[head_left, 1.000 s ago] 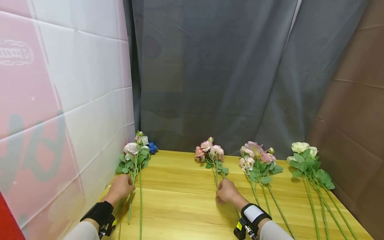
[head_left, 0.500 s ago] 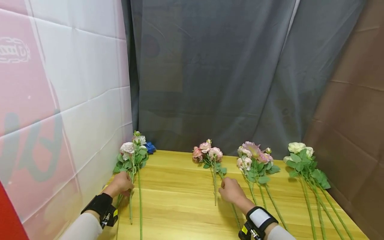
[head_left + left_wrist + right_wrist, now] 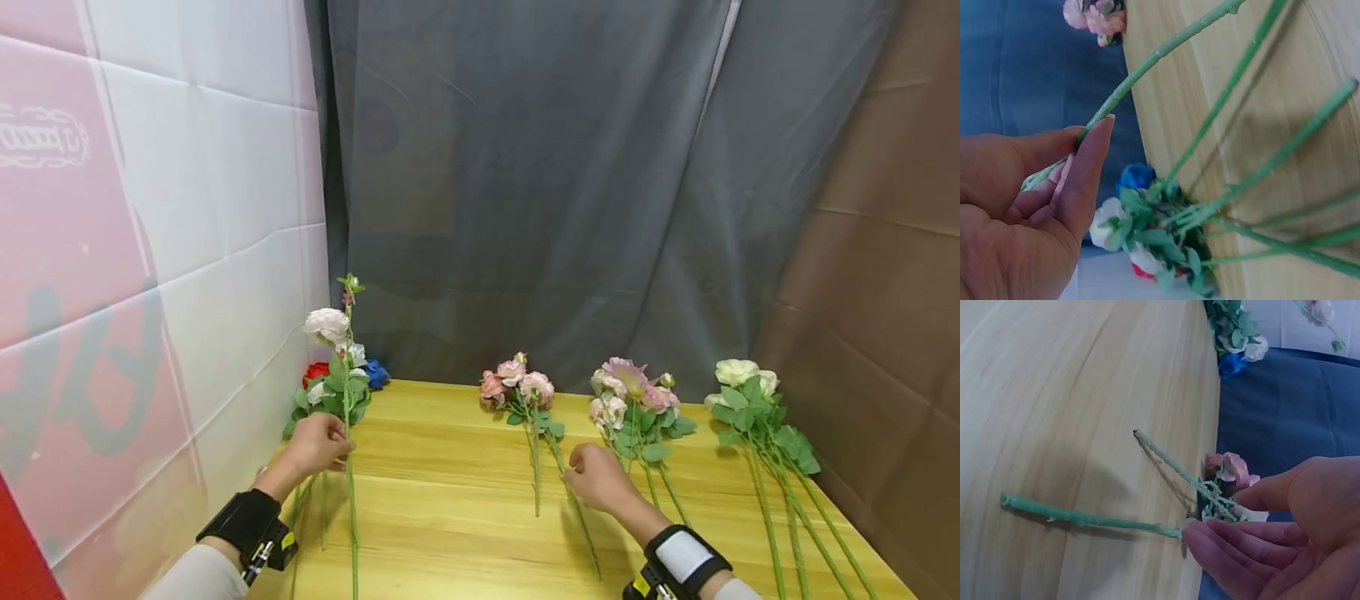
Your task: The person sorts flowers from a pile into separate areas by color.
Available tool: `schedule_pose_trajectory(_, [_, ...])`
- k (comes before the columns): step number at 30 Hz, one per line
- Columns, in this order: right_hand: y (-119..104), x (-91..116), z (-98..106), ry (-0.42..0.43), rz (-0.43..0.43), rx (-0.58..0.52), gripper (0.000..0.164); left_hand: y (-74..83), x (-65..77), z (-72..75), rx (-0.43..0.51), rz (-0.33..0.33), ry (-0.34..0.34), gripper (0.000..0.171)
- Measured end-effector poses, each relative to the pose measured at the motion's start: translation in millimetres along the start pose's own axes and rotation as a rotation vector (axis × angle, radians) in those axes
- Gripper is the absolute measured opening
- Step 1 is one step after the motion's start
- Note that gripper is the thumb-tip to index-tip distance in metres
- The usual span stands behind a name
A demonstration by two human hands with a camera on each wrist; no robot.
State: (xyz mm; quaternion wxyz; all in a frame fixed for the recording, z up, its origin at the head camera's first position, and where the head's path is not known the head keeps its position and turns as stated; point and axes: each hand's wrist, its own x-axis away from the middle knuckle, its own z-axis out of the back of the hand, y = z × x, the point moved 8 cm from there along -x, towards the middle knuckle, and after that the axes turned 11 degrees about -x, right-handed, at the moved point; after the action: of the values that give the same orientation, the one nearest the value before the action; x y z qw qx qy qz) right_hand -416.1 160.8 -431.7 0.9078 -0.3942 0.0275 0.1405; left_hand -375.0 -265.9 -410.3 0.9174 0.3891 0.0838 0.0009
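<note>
My left hand (image 3: 315, 446) pinches the green stem of a pale pink artificial flower (image 3: 327, 325) between thumb and fingertips. That flower stands raised above the bunch at the left, which has a blue flower (image 3: 377, 374), a red flower (image 3: 316, 372) and white ones (image 3: 1109, 224). In the left wrist view, the pinched stem (image 3: 1163, 50) slants up to the right. My right hand (image 3: 600, 479) is beside the stem (image 3: 577, 508) of a pink flower bunch (image 3: 517, 383); its fingers are fairly straight, with the thumb apart. Its fingertips hide part of that stem in the right wrist view.
Pink and mauve flowers (image 3: 637, 387) lie right of the middle bunch, and cream-white flowers (image 3: 742, 379) lie farther right. All rest on the wooden table (image 3: 442, 500). A white and pink sheet (image 3: 225, 183), a grey curtain (image 3: 510, 183) and a brown sheet (image 3: 885, 275) enclose it.
My left hand has lifted the pale pink flower out of the left bunch, uncovering the red one. My right hand has let go of a stem of the middle bunch and shifted right.
</note>
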Motion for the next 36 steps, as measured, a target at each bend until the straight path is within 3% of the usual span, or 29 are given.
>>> schedule_pose_trajectory(4, [-5, 1, -4, -0.005, 0.021, 0.027, 0.021, 11.2, -2.2, -13.2, 0.019, -0.017, -0.013, 0.019])
schedule_pose_trajectory(8, [-15, 3, -18, -0.056, 0.046, -0.056, 0.025, 26.0, -5.7, -32.9, 0.028, -0.044, -0.032, 0.019])
schedule_pose_trajectory(16, [-63, 13, -63, -0.288, 0.137, -0.348, 0.036, 78.1, -12.2, -88.9, 0.108, -0.124, -0.113, 0.022])
schedule_pose_trajectory(21, [-87, 20, -90, -0.403, 0.079, -0.544, 0.038, 114.2, -10.0, -120.5, 0.162, -0.218, -0.169, 0.017])
schedule_pose_trajectory(26, [-91, 21, -95, -0.351, 0.066, -0.576, 0.029, 131.8, -6.8, -138.0, 0.172, -0.267, -0.189, 0.015])
schedule_pose_trajectory(29, [-87, 21, -92, -0.306, 0.083, -0.544, 0.023, 133.3, -6.2, -141.8, 0.189, -0.272, -0.181, 0.014])
schedule_pose_trajectory(36, [-84, 25, -91, -0.323, 0.14, -0.481, 0.018, 132.7, -2.2, -147.2, 0.19, -0.345, -0.195, 0.011])
